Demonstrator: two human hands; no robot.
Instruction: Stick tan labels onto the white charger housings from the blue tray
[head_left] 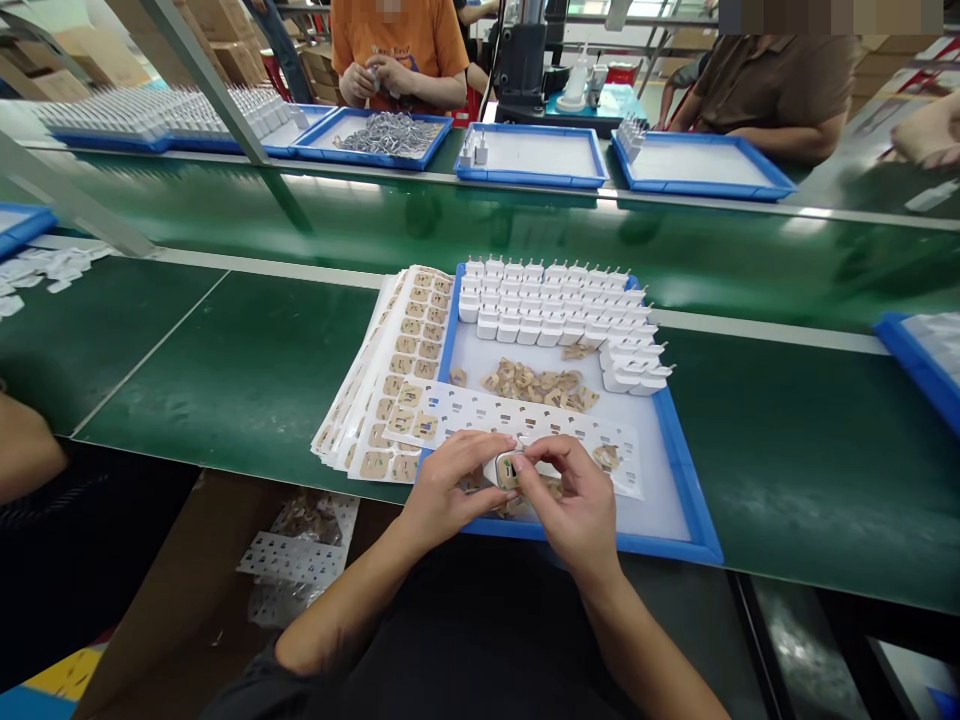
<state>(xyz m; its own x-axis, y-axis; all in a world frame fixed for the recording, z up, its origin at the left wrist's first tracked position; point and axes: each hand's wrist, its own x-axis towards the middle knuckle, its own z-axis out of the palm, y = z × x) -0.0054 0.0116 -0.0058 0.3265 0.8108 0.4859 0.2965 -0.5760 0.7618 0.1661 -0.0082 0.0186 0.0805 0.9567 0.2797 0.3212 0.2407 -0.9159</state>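
Note:
My left hand [457,485] grips a white plug adapter [493,470] by its sides, thumb below and fingers above. A tan sticker [508,474] covers the adapter's face. My right hand [574,495] is closed, with thumb and fingertips pinched at the sticker's edge. Both hands are over the near side of a blue-rimmed tray [690,480]. Under them lies a partly used sticker sheet [480,403]. Rows of white adapters [540,300] stand pins up at the tray's far side, and loose tan sticker scraps [540,383] lie in its middle.
Left of the tray is a stack of sticker sheets [405,340]. An open cardboard box [172,570] with used sheets stands below the bench edge. Beyond the green belt [360,220], more blue trays [532,180] stand before co-workers. A person's arm [26,450] is at far left.

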